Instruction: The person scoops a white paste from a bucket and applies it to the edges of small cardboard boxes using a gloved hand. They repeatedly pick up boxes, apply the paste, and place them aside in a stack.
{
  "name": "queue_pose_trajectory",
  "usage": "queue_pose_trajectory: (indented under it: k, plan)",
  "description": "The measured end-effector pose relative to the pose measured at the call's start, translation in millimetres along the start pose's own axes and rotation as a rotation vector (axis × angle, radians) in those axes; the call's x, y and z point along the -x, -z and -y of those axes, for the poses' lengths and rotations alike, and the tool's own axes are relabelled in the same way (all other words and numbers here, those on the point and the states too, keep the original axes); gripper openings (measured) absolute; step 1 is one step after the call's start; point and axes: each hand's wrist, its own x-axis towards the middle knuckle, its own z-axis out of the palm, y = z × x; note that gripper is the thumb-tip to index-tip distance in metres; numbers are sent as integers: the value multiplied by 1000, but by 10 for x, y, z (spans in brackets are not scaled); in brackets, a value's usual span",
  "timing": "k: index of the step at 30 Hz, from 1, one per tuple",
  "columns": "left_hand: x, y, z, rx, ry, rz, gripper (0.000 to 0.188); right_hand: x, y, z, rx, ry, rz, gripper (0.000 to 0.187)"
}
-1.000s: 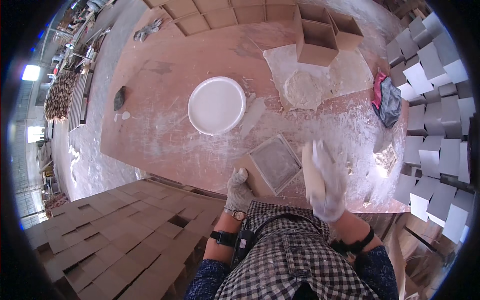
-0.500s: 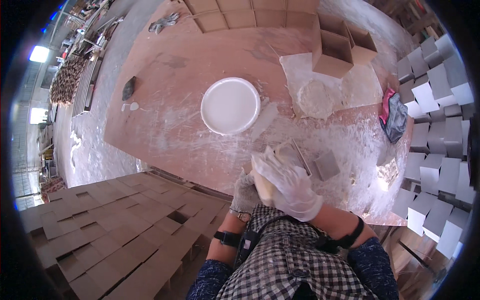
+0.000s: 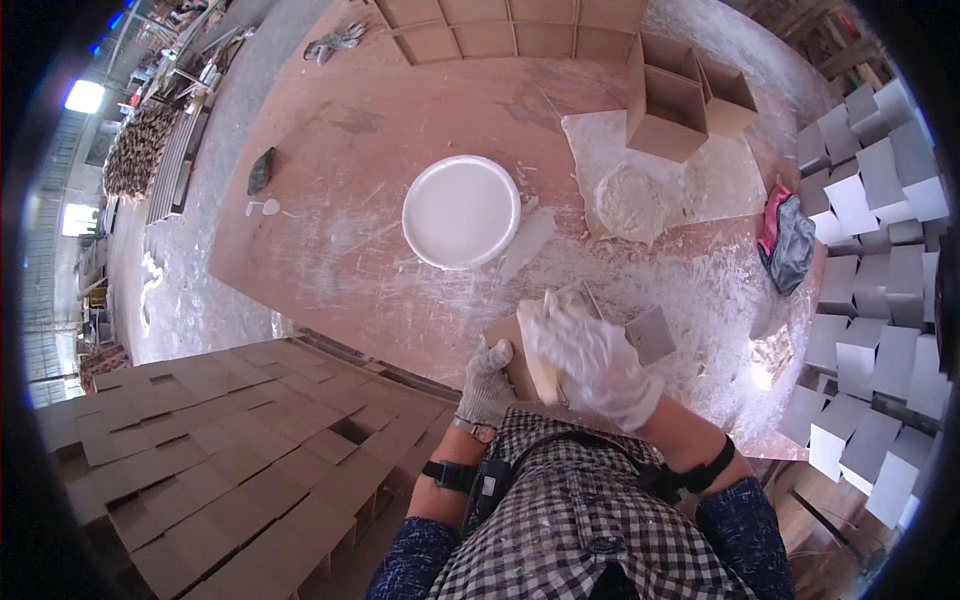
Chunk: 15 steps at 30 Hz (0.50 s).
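My left hand (image 3: 487, 385), in a grey knitted glove, grips the left side of a brown fibreboard piece (image 3: 512, 360) close to my apron; its thumb lies over the edge. My right hand (image 3: 590, 365), in a whitened glove and slightly blurred, is closed on a pale cream pad (image 3: 543, 378). The pad rests against the brown piece; whether it is a sponge or a wide brush I cannot tell. Farther off stands a round tub of white liquid (image 3: 461, 162). Just beyond my right hand lies a small grey-brown panel (image 3: 652, 336), and a thin frame edge is partly hidden.
Open brown boxes (image 3: 668, 140) stand on a stained sheet (image 3: 735, 185) at the far right. A divided tray (image 3: 480, 40) lies at the back. Red and grey cloth (image 3: 788, 240) sits by the right edge. Stacked brown boxes (image 3: 230, 430) fill the left; white-sided boxes (image 3: 870, 270) the right.
My right hand with the cream pad has shifted slightly right and toward me over the brown piece. More of that piece shows beside my left hand, whose thumb now lies more openly in sight.
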Motion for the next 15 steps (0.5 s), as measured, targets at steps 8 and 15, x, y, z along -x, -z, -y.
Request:
queue_pose_trajectory:
  k: [8, 15]
  plan:
    - [142, -293, -155, -159, -31, -101, 53, 1313, 275, -283, -262, -357, -360, 60]
    - [510, -840, -493, -587, -24, -19, 47, 2328, 120, -868, 368, -763, -264, 67]
